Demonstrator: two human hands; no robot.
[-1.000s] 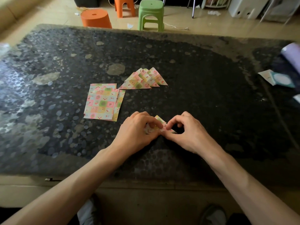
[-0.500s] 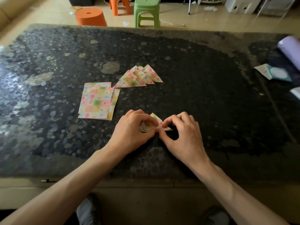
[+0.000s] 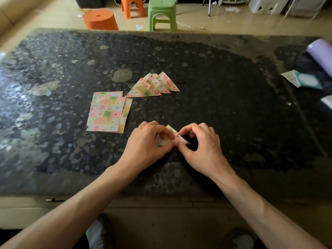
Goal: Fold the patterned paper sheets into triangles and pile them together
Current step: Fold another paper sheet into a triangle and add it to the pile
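Observation:
A partly folded patterned sheet (image 3: 175, 136) lies near the table's front edge, its point sticking up between my hands. My left hand (image 3: 149, 144) pinches its left part with curled fingers. My right hand (image 3: 201, 146) pinches its right corner between thumb and forefinger. A small stack of flat patterned sheets (image 3: 106, 114) lies to the left. Behind them, several folded triangles (image 3: 154, 85) overlap in a pile.
The dark speckled table (image 3: 233, 108) holds a lilac roll (image 3: 320, 54) and a teal and white packet (image 3: 303, 80) at the far right. Beyond the far edge stand an orange tub (image 3: 100, 19), an orange stool (image 3: 132, 6) and a green stool (image 3: 161, 13).
Both hands stay on the sheet with only small finger shifts along its fold. The view has shifted a little; the stack and the pile have not moved.

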